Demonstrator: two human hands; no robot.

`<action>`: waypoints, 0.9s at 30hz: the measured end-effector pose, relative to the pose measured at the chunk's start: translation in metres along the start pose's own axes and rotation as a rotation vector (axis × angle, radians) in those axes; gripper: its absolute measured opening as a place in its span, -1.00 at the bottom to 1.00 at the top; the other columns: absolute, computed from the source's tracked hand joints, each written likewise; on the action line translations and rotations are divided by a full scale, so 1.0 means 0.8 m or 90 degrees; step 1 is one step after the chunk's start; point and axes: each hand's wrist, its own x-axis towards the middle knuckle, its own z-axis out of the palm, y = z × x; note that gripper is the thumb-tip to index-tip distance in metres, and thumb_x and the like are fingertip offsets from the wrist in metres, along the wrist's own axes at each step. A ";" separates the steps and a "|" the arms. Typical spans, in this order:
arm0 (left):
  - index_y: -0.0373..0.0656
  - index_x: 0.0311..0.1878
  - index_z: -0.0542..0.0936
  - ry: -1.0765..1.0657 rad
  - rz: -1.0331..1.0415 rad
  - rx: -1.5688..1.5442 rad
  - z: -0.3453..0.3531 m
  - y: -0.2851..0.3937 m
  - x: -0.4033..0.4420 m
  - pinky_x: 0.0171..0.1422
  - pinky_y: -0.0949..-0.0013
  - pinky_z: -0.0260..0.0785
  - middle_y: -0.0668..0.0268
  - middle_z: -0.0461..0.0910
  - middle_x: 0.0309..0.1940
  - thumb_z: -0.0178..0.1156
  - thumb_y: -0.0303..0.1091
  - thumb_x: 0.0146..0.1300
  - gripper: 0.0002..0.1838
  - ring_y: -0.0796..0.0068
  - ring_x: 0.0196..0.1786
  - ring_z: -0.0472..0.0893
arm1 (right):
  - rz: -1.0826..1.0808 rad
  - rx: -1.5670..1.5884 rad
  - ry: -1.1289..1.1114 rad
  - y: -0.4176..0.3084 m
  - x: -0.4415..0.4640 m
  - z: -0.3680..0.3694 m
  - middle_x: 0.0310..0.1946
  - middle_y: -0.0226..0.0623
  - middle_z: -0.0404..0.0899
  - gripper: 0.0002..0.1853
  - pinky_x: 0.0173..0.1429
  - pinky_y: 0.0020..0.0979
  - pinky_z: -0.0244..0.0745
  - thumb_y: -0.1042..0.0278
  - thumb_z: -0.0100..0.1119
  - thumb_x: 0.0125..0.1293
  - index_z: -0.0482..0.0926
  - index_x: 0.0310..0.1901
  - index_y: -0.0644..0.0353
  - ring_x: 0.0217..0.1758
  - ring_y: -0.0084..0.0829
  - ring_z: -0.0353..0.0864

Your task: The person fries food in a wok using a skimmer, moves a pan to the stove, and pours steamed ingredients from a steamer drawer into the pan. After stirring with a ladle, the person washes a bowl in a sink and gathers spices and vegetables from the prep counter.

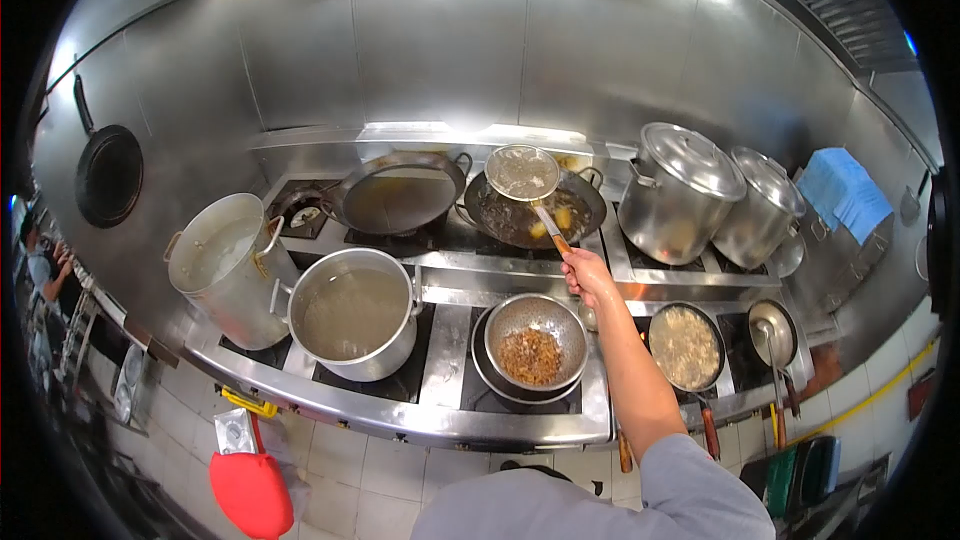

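My right hand point(588, 276) is closed around the wooden handle of a round mesh skimmer point(522, 173). The skimmer's basket is held over the far part of a dark wok point(592, 224), which contains dark liquid and a few yellow pieces point(560, 221). Whether anything lies in the mesh is hard to make out. Below and nearer to me, a perforated metal colander point(571, 331) holds brown crumbly food point(530, 355) and rests on a wider pan. My left hand is out of view.
Left on the steel range stand a second wok point(400, 195), a tall pot point(215, 240) and a wide pot of cloudy liquid point(352, 310). Two lidded pots point(680, 195) point(765, 205) stand at the right. Nearer are a pan of pale food point(686, 348) and a pan with a ladle point(772, 335).
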 end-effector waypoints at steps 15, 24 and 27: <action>-0.10 0.08 0.44 -0.051 -0.070 0.177 -0.016 0.168 0.057 -0.35 0.12 0.53 0.17 0.57 -0.11 0.08 -0.14 0.31 -0.64 0.15 -0.25 0.63 | -0.111 -0.306 0.174 0.198 -0.384 -0.073 -0.33 -0.36 0.50 -0.52 -0.33 -0.50 0.40 0.58 0.10 0.24 0.36 0.20 0.08 -0.41 -0.51 0.46; -0.11 0.08 0.44 -0.113 -0.023 0.241 -0.029 0.191 0.078 -0.29 0.13 0.52 0.16 0.56 -0.10 0.12 -0.11 0.27 -0.60 0.16 -0.25 0.62 | -0.071 -0.852 0.184 0.230 -0.411 -0.019 -0.29 -0.13 0.42 -0.31 -0.14 -0.15 0.48 0.56 -0.03 0.10 0.33 0.31 -0.26 -0.23 -0.07 0.56; -0.11 -0.02 0.42 -0.152 -0.050 0.260 -0.044 0.178 0.069 -0.16 0.08 0.49 0.18 0.54 -0.11 0.12 -0.11 0.26 -0.66 0.13 -0.16 0.59 | -0.136 -0.777 0.233 0.215 -0.424 -0.006 -0.28 -0.12 0.42 -0.31 -0.15 -0.12 0.48 0.58 -0.04 0.11 0.33 0.31 -0.25 -0.27 -0.05 0.55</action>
